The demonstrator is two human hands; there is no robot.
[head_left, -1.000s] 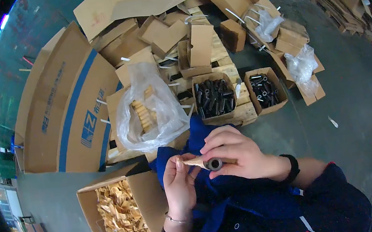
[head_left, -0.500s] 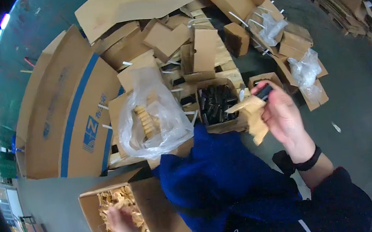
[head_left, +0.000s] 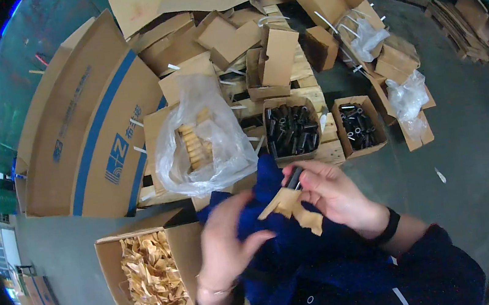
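My right hand [head_left: 344,200] is closed on a small black cylindrical part [head_left: 294,177] in front of my lap. Torn brown paper [head_left: 289,204] hangs from the lower end of that part. To its left, my left hand [head_left: 225,240] is open and holds nothing; its thumb stands apart and its fingers are a little blurred. A gap separates this hand from the paper. Below and left stands a cardboard box [head_left: 116,293] full of crumpled brown paper scraps [head_left: 150,270].
Ahead, a clear plastic bag [head_left: 233,154] holds paper-wrapped rolls [head_left: 195,150] on a wooden pallet [head_left: 331,146]. Black cylindrical parts fill a carton [head_left: 295,159] and a smaller one [head_left: 368,151] to its right. A large blue-striped carton [head_left: 79,143] rises at left. Flattened cardboard [head_left: 462,31] lies far right.
My left hand has lifted out of the scrap box and come across toward my lap. My right hand has moved left and down with the part and paper, uncovering the smaller carton.
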